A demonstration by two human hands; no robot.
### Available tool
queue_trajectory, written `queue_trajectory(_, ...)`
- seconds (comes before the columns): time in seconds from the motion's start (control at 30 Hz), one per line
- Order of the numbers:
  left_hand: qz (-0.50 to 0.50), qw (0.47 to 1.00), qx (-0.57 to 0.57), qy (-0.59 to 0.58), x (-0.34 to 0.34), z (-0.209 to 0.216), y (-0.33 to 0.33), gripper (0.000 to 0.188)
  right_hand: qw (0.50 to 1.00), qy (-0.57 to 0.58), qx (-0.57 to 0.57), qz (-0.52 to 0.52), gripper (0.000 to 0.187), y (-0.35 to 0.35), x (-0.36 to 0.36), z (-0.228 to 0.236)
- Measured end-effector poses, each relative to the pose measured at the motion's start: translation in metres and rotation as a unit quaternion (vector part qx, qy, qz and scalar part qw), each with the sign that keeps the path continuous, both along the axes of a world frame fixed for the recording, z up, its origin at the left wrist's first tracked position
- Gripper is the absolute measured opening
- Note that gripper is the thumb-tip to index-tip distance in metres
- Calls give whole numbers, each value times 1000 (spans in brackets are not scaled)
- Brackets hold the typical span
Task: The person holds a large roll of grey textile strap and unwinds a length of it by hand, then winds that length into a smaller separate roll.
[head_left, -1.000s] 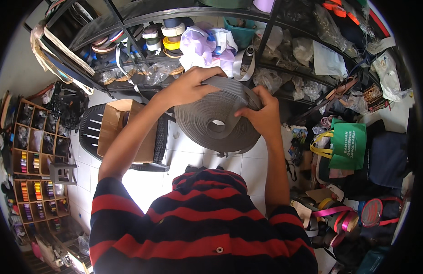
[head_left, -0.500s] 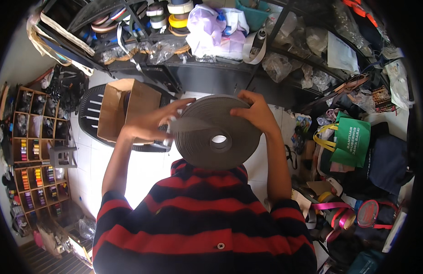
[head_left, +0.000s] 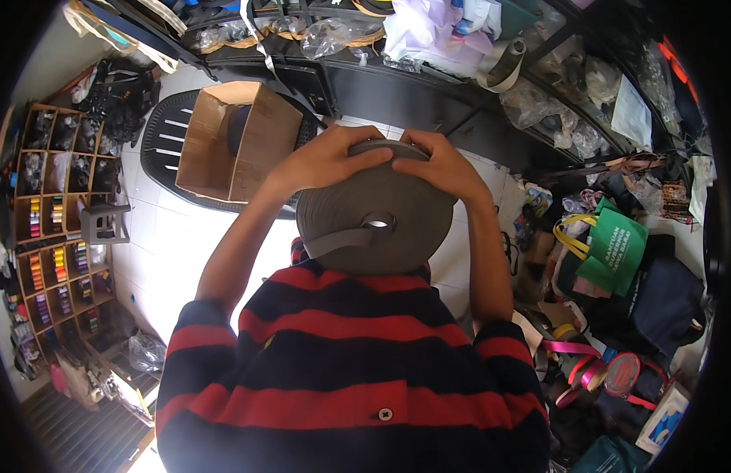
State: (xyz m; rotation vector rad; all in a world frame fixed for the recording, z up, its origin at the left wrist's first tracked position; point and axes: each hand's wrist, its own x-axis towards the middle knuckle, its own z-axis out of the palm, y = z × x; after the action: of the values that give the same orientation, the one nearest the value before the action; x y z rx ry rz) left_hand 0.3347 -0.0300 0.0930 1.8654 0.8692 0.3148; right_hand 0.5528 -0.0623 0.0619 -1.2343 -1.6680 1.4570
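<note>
A large flat roll of dark grey webbing tape [head_left: 413,209] is held up in front of my striped shirt, its round face toward me. My left hand [head_left: 338,162] grips the roll's far upper edge, thumb on the face and fingers over the rim. Close beside it, my right hand [head_left: 436,164] holds the same edge in the same way, with both thumbs nearly meeting. A loose strip of the tape lies slantwise across the lower left of the face, near the small centre hole. The fingertips behind the rim are hidden.
A cardboard box [head_left: 275,146] with a dark round thing inside stands on a black slatted chair [head_left: 164,150]. Thread spools fill a wooden rack [head_left: 62,264] at left. Crowded shelves [head_left: 397,94] run along the back. A green bag [head_left: 614,248] lies among clutter at right.
My left hand has moved right onto the roll's upper edge, and the right hand has shifted inward. The loose strip now hangs toward the lower left. The view has shifted too.
</note>
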Motion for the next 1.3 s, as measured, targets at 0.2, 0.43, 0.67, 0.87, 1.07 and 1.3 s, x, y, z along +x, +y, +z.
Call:
queue_trajectory(0.2,21,999,-10,32,-35,-6,11,34,991,-96,37,-87,36,-10,-18,-6)
queue_trajectory(0.43,138,987,-48,-61,-87,-29,10,29,967,-129,34,-215,34,-51,-25,-32)
queue_trajectory(0.67,234,957,-59,-164,-113,-61,4,29,931,166,-93,-311,50,-80,-79,-48)
queue_trajectory(0.87,313,920,-130,-198,-118,-69,-7,33,918,144,-39,-367,33,-81,-100,-54)
queue_trajectory(1.07,183,979,-74,-57,-129,-51,20,54,917,152,-12,-368,31,-50,-99,-57)
queue_trajectory(1.3,-98,932,340,74,-76,-8,27,91,966,104,-37,-235,35,-16,-73,-40)
